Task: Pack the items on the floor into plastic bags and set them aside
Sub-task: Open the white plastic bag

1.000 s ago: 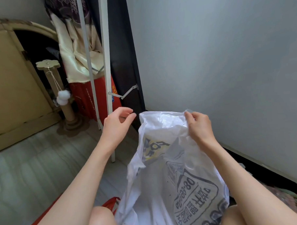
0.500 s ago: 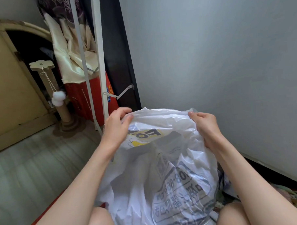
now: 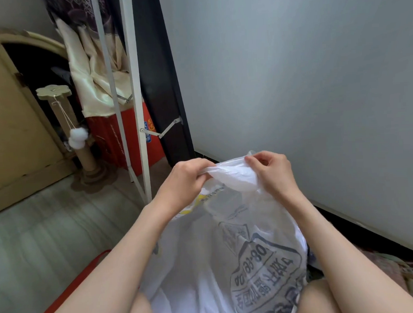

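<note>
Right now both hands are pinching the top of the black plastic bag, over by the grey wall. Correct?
Not quite: the plastic bag is white and translucent with dark print, not black. The head view shows left hand and right hand both pinching its gathered top beside the grey wall.

Plastic bag sitting on the floor between the person's knees, left hand and right hand meeting at its top, wall standing to the right, rack pole rising behind, scratching post standing far left.
</note>
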The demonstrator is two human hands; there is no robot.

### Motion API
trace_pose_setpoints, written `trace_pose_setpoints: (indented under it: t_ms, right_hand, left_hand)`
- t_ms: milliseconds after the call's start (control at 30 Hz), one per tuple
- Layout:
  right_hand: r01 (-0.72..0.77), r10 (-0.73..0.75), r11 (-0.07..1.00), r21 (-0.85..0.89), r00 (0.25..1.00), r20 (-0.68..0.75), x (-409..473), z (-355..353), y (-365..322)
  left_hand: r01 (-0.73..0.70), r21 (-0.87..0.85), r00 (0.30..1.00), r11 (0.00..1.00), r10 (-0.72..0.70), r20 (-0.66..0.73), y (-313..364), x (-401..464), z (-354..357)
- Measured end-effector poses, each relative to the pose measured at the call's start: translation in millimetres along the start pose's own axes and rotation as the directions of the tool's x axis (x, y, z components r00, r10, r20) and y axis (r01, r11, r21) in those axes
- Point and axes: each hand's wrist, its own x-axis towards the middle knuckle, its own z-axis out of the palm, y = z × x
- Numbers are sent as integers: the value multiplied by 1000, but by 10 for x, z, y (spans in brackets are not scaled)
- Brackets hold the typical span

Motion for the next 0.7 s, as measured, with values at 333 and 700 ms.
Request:
trace_pose_setpoints:
  t_ms: [333, 700]
  right_hand:
    - [498, -430, 847, -186, 847, 312, -264, 215, -236]
    - [147, -141, 973, -177, 989, 43, -10, 22, 48]
  left_hand:
    - [313, -124, 949, 942, -304, 81, 33, -32, -146]
    - [348, -13, 934, 937, -348, -82, -147, -79, -283]
